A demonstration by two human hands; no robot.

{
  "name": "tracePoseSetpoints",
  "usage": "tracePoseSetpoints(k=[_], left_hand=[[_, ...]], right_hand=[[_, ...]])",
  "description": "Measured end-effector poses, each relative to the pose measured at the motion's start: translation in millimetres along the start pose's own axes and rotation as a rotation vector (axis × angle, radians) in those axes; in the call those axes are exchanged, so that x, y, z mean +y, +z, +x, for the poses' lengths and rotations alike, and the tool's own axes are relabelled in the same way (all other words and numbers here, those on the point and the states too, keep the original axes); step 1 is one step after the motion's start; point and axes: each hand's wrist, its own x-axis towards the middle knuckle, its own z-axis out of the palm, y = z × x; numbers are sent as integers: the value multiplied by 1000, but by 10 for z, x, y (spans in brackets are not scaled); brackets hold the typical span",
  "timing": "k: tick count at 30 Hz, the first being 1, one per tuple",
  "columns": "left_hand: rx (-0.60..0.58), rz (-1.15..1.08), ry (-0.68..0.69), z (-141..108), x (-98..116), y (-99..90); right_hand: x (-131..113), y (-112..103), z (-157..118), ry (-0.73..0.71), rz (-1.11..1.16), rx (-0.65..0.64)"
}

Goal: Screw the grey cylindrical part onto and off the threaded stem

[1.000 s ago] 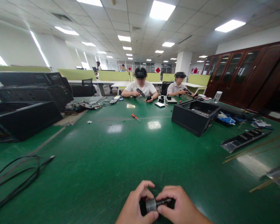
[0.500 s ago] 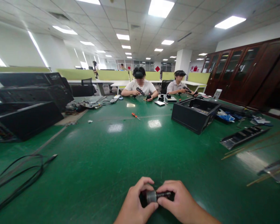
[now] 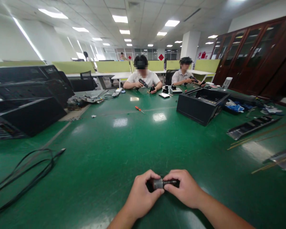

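Note:
At the near side of the green table (image 3: pixel 124 152), both hands hold a dark drill-like tool with a grey round collar (image 3: pixel 158 183). My left hand (image 3: pixel 140 192) curls round the collar end, thumb and fingers pressed against it. From the collar a narrow dark shaft, like a drill bit (image 3: pixel 169 182), points to the right. My right hand (image 3: pixel 184 189) pinches this shaft close to the collar, fingertips nearly meeting those of the left. Most of the tool's body is hidden behind the left hand.
Black cables (image 3: pixel 45 165) lie on the left, below stacked black computer cases (image 3: pixel 45 117). An orange screwdriver (image 3: pixel 138 109) rests mid-table. An open black case (image 3: pixel 200 108) and a metal bracket (image 3: pixel 252 127) are at right. Across the table, two people (image 3: pixel 143 78) work with power drills.
The view has tilted down slightly, so both hands and the tool appear higher and a little further right. Both hands keep their hold on the tool.

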Motion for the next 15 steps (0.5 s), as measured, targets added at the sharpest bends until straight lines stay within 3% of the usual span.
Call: tracePoseSetpoints(k=[15], left_hand=[[-46, 43, 60, 61, 13, 14]], right_hand=[[44, -72, -9, -5, -10, -4]])
